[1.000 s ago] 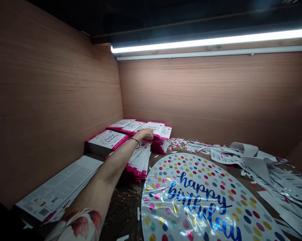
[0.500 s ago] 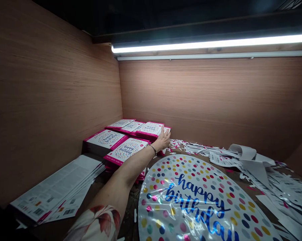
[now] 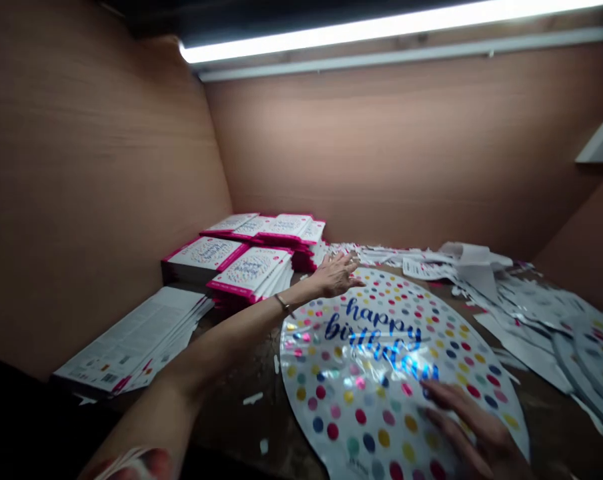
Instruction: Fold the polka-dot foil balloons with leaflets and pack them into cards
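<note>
As L hand [image 3: 337,277], R hand [image 3: 469,427] touch foil balloon [image 3: 381,400]; both open

Bench [image 3: 231,420]: foil balloon [image 3: 341,400], stacked packets [image 3: 251,273], paper scraps [image 3: 521,320]

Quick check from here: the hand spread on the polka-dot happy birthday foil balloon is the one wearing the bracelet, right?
Not quite. The head view shows the bracelet on the left wrist, and the left hand is at the balloon's upper rim. The hand spread on the foil balloon is the right hand.
</note>
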`<state>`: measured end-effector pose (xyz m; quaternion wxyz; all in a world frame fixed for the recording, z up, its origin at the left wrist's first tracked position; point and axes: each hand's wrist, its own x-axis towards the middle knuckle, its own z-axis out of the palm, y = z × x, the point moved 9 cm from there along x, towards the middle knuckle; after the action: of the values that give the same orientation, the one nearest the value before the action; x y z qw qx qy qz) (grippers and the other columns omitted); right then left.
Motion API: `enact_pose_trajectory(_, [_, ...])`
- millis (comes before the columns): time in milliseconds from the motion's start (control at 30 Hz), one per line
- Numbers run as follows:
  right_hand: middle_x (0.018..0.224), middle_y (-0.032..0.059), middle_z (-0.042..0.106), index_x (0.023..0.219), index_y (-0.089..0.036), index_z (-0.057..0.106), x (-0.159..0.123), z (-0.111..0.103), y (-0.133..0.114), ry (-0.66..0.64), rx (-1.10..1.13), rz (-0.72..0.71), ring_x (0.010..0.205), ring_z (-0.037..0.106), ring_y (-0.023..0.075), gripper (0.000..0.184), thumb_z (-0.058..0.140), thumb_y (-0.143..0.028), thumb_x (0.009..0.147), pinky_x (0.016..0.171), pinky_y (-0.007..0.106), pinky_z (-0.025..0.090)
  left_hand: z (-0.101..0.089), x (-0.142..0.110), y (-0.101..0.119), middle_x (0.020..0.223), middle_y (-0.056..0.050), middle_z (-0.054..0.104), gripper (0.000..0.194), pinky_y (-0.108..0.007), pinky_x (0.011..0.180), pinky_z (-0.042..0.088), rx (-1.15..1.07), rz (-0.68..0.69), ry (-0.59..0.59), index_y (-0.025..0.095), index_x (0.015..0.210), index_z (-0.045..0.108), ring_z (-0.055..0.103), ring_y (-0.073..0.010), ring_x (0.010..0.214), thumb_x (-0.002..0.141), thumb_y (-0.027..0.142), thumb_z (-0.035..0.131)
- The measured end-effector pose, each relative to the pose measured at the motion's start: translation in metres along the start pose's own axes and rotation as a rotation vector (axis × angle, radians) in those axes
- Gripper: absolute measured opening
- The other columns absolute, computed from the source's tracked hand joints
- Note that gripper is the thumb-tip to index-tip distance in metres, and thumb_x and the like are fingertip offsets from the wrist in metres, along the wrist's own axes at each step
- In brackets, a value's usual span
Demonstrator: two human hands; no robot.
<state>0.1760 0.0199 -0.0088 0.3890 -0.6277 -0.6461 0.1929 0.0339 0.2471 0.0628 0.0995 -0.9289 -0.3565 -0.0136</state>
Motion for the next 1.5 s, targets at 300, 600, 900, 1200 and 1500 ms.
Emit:
enact_pose_trajectory(300, [0.142,0.0095,0.033,0.136,-0.02,0.037,-0.052,0.036,-0.051,-0.223,-0.352,-0.304,0.13,0.026,0.0284,0.054,0.051,-0.036,0.086,0.103,0.048,0.033,0.058,-0.116,0.117,0.147,-0.014,0.021,0.06,-0.056,0.105,0.011,-0.335,0.168,-0.129,0.023,0.137,0.032,0.014,-0.0327,0.136,0.088,0.056,0.035])
enact_pose_trajectory(600, [0.127,0.0072,0.052,0.113,-0.023,0.061,-0.04,0.066,-0.065,-0.146,-0.345,-0.296,0.119,0.043,0.0281,0.031,0.058,-0.031,0.083,0.099,0.048,0.037,0.065,-0.119,0.123,0.147,-0.015,0.021,0.053,-0.059,0.104,0.01,-0.339,0.131,-0.128,0.021,0.137,0.033,0.013,-0.0342,0.135,0.092,0.049,0.03])
enact_pose_trajectory(900, [0.079,0.0065,0.06,0.072,-0.019,0.057,-0.02,0.067,-0.064,-0.086,-0.332,-0.316,0.078,0.054,0.0202,0.024,0.041,-0.023,0.09,0.07,0.033,0.044,0.051,-0.118,0.104,0.139,-0.01,0.039,0.04,-0.048,0.105,0.022,-0.67,0.111,-0.222,0.022,0.126,0.049,0.031,-0.028,0.13,0.09,0.039,0.043])
enact_pose_trajectory(1200, [0.059,0.0002,0.053,0.058,-0.02,0.043,0.063,0.012,-0.046,-0.15,-0.146,0.029,0.058,0.05,0.0146,0.032,0.04,-0.035,0.086,0.054,0.026,0.036,0.012,-0.135,0.041,0.086,0.002,0.065,0.027,-0.02,0.071,0.042,-0.724,-0.051,-0.16,0.02,0.1,0.064,0.057,-0.0149,0.081,0.075,0.029,0.058])
enact_pose_trajectory(1500, [0.127,0.0064,0.052,0.132,-0.022,0.041,-0.041,-0.005,-0.032,-0.117,-0.412,-0.433,0.115,0.048,0.0252,0.063,0.051,-0.016,0.071,0.095,0.039,0.042,0.043,-0.167,0.018,0.09,-0.006,0.064,0.023,-0.027,0.081,0.043,-0.638,-0.151,0.042,0.016,0.084,0.065,0.057,-0.017,0.089,0.074,0.01,0.045])
